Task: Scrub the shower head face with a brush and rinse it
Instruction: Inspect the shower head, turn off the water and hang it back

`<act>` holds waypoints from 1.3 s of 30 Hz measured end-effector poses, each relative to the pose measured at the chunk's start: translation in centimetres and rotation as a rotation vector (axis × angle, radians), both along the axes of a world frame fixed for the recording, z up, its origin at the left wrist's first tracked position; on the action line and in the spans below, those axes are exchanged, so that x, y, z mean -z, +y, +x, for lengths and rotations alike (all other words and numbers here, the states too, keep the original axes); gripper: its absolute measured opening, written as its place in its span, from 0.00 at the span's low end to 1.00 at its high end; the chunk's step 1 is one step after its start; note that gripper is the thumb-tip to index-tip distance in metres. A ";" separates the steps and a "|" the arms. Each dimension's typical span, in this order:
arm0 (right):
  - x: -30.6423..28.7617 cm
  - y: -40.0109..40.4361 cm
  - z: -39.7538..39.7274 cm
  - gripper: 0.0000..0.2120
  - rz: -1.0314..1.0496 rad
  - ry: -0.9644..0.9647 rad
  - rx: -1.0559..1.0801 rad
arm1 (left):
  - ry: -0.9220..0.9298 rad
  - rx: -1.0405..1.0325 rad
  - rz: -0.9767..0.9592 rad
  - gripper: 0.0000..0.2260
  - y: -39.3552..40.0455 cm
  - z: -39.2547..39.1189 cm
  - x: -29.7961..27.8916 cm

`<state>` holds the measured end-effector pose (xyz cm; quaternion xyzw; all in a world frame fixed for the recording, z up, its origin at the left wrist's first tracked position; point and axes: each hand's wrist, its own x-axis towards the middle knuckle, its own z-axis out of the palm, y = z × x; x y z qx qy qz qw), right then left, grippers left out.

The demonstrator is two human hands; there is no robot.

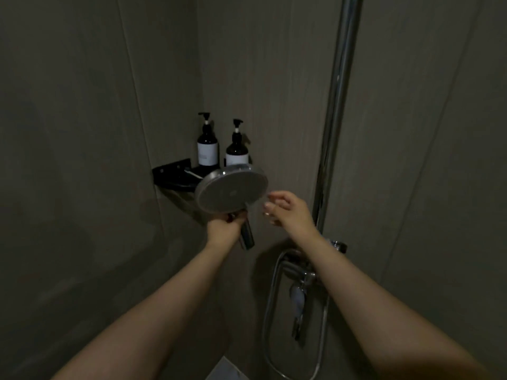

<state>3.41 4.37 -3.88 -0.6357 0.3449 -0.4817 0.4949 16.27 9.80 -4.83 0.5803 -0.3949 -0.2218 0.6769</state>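
Nearest me, at five o'clock, the chrome hose [267, 319] loops below the mixer valve [301, 275], partly hidden by my right forearm. Further out, my left hand [223, 226] is clenched around the handle of the shower head [231, 192], round face tilted toward me, just left of centre. My right hand [288, 208] sits at three o'clock of that face, fingers loosely curled, grasping nothing I can make out, just beside the rim. Beyond, at twelve o'clock of the head, two pump bottles [207, 145] stand upright on a black corner shelf [171, 174]. The riser pipe [338, 105] runs up the wall at one o'clock.
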 end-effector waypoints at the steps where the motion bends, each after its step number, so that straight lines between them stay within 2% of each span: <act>1: 0.4 -0.6 -1.5 0.06 0.041 0.011 0.051 | -0.015 0.008 0.024 0.11 0.0 -0.1 -0.8; 4: 4.5 -2.3 -7.4 0.11 0.198 0.077 0.293 | -0.006 0.018 0.064 0.02 0.1 -0.3 -2.3; 7: 8.9 -3.5 -11.2 0.13 0.316 0.185 0.452 | -0.002 0.058 0.077 0.04 -0.3 -1.1 -3.3; 11: 10.2 -5.1 -11.6 0.12 0.314 0.296 0.402 | 0.013 0.179 0.064 0.08 -0.9 -3.4 -3.7; 17: 10.8 -5.1 -13.7 0.19 0.262 0.495 0.491 | -0.016 0.269 0.098 0.04 -1.8 -7.0 -3.3; 19: 11.6 -5.1 -14.2 0.15 0.294 0.561 0.414 | -0.010 0.262 0.104 0.06 -2.1 -7.9 -3.1; 21: 12.4 -5.2 -14.3 0.05 0.323 0.661 0.285 | -0.020 0.241 0.115 0.09 -2.5 -8.3 -2.9; 22: 12.8 -5.3 -14.2 0.08 0.345 0.672 0.251 | -0.022 0.237 0.116 0.09 -2.6 -8.5 -2.8; 23: 13.1 -5.3 -14.1 0.08 0.368 0.652 0.219 | -0.015 0.238 0.117 0.09 -2.7 -8.7 -2.6; 24: 13.4 -5.3 -13.9 0.03 0.380 0.626 0.187 | 0.000 0.243 0.121 0.07 -2.9 -8.7 -2.4; 25: 13.7 -5.4 -13.8 0.06 0.392 0.618 0.166 | 0.010 0.249 0.129 0.05 -3.0 -8.8 -2.2; 26: 14.2 -5.5 -13.5 0.10 0.402 0.608 0.149 | 0.015 0.251 0.135 0.05 -3.2 -8.8 -2.2; 28: 14.6 -5.6 -13.0 0.07 0.409 0.574 0.138 | 0.025 0.266 0.135 0.11 -3.5 -8.6 -1.9; 29: 14.8 -5.6 -12.7 0.06 0.406 0.528 0.151 | 0.032 0.269 0.133 0.11 -3.6 -8.5 -1.8; 33: 14.9 -5.7 -11.8 0.13 0.469 0.172 0.226 | 0.044 0.276 0.115 0.10 -3.8 -8.2 -1.5; 36: 14.3 -5.4 -11.4 0.07 0.489 0.049 0.249 | 0.037 0.278 0.123 0.08 -3.6 -7.8 -1.1; 39: 13.7 -4.8 -10.8 0.18 0.500 -0.065 0.277 | 0.062 0.260 0.143 0.07 -3.4 -7.3 -0.6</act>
